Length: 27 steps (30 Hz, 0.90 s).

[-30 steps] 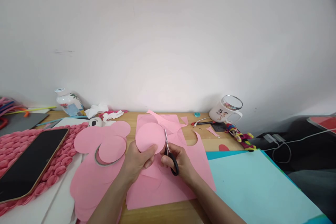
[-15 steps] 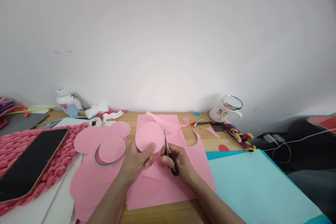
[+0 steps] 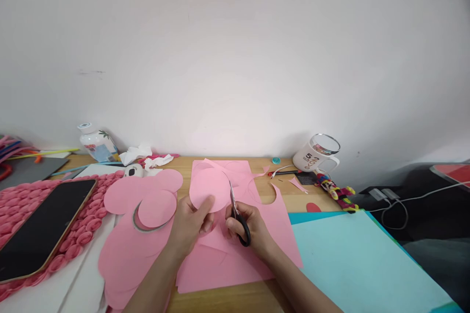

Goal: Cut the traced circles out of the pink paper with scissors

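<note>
My left hand (image 3: pixel 193 222) pinches a round pink paper disc (image 3: pixel 209 187) by its lower edge, thumb on top. Black-handled scissors (image 3: pixel 243 230) are in my right hand (image 3: pixel 251 227), their blades pointing up along the disc's right edge. Whether the blades touch the paper I cannot tell. Beneath both hands lie pink paper sheets (image 3: pixel 253 259), the top one with a round notch cut from its upper right. Pink paper strips lie at the top of the sheets. To the left, cut pink paper circles (image 3: pixel 135 254) are piled, one resting over a grey-edged ring.
A phone (image 3: pixel 44 230) lies on a pink woven mat (image 3: pixel 82 234) at left. Along the wall stand a white bottle (image 3: pixel 97 144) and a white mug (image 3: pixel 314 156). A small doll (image 3: pixel 336 190) and light blue paper (image 3: pixel 360 259) are at right, beside cables.
The disc has turned slightly in my left hand. A paper strip behind it, near the pen, has shifted. My right hand with the scissors has hardly moved.
</note>
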Motion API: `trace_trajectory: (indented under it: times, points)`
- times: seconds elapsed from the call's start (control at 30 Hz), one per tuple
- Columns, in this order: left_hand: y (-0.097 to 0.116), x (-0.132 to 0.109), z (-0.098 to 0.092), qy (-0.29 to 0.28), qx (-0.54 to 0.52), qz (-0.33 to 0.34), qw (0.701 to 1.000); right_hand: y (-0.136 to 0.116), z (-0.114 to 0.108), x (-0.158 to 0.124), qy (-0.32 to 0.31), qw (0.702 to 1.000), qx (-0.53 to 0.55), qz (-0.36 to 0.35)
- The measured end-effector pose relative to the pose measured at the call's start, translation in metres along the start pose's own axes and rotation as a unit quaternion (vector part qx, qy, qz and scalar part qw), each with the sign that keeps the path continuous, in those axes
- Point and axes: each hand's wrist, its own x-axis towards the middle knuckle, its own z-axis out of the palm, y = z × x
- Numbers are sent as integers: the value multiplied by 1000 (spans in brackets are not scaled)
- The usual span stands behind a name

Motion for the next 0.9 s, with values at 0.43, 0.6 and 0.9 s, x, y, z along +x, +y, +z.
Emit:
trace_trajectory:
  times: [0.43,0.6,0.9]
  points:
    - [1,-2,3,34,113,-5,993,4,-4,2,14,1000,-13,0]
    - [1,-2,4,38,117,-7,992,3,-7,3,8,1000,3,-8]
    - [8,-6,7,38,108,-9,993,-1,-7,1,-10,1000,9,-11]
